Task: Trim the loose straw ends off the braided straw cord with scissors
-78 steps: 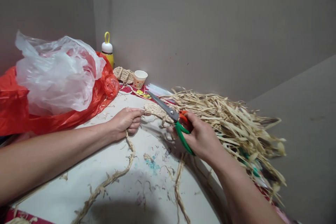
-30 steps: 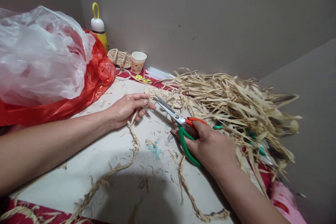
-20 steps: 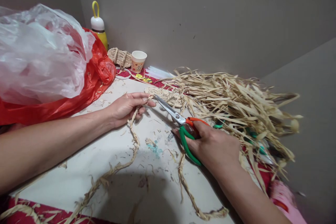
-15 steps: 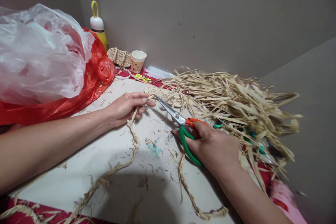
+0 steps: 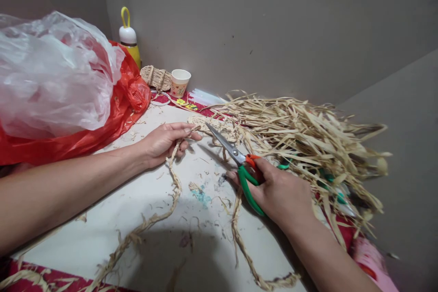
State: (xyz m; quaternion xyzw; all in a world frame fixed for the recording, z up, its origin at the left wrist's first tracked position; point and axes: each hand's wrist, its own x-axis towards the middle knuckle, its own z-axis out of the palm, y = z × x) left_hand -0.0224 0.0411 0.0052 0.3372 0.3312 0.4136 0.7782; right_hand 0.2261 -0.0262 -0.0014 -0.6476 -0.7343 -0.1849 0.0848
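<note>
My left hand (image 5: 171, 141) pinches a braided straw cord (image 5: 176, 182) near the middle of the white board. From those fingers the cord trails down toward the lower left. My right hand (image 5: 277, 187) grips a pair of scissors (image 5: 236, 153) with one orange and one green handle. Their blades look closed, and the tip sits just right of my left fingertips, apart from the cord. Behind the blades lies a flat woven straw piece (image 5: 215, 127). Another length of braided cord (image 5: 244, 246) runs below my right hand to the lower right.
A large heap of dry straw strips (image 5: 301, 132) covers the right side. At the left are a white plastic bag (image 5: 61, 77) and a red one (image 5: 135, 96). A yellow bottle (image 5: 128, 39), paper cup (image 5: 180, 83) and woven straw sole (image 5: 155, 77) stand at the back.
The scissors have drawn back slightly to the right, their tip moving away from the cord at my left fingertips. My left hand keeps its pinch in almost the same place.
</note>
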